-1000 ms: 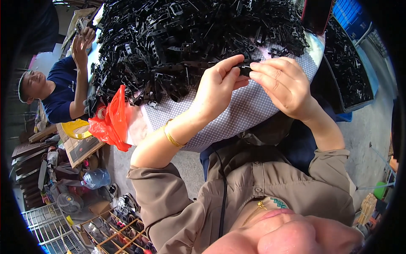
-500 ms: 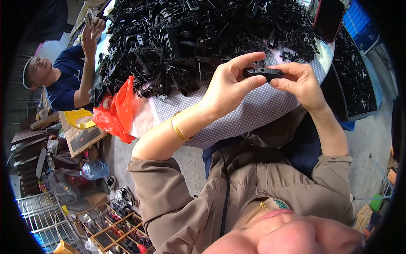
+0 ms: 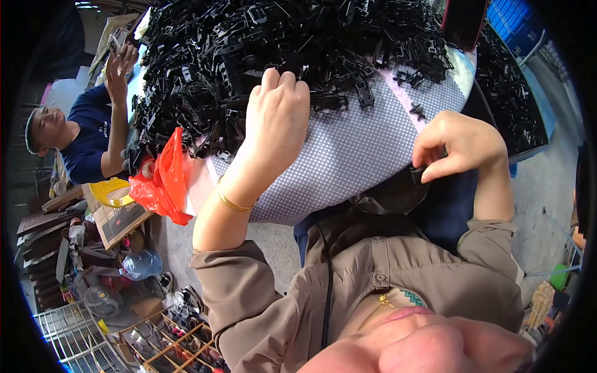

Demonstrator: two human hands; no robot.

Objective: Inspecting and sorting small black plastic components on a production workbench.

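Note:
A large heap of small black plastic parts (image 3: 249,37) covers the far side of a table spread with a grey-and-white dotted cloth (image 3: 336,158). My left hand (image 3: 277,118) is at the near edge of the heap, its fingers curled down and closed; whatever they grip is hidden beneath the knuckles. Off to the right, past the cloth's near edge, my right hand (image 3: 463,146) pinches a black plastic part (image 3: 418,174) between thumb and fingers. Most of that part is covered by the fingers. A few loose black parts (image 3: 417,112) lie on the cloth between the heap and my right hand.
A red plastic bag (image 3: 163,180) lies at the table's left edge. Beyond it sits another person (image 3: 93,130) with hands raised. A phone (image 3: 464,23) stands at the back right, near a bin of black parts (image 3: 510,93). Cardboard (image 3: 118,217) and a water bottle (image 3: 142,265) are lower left.
My hands were together over the cloth around a black part. They have separated: the left went to the heap and closed there, the right drew down toward me with a black part.

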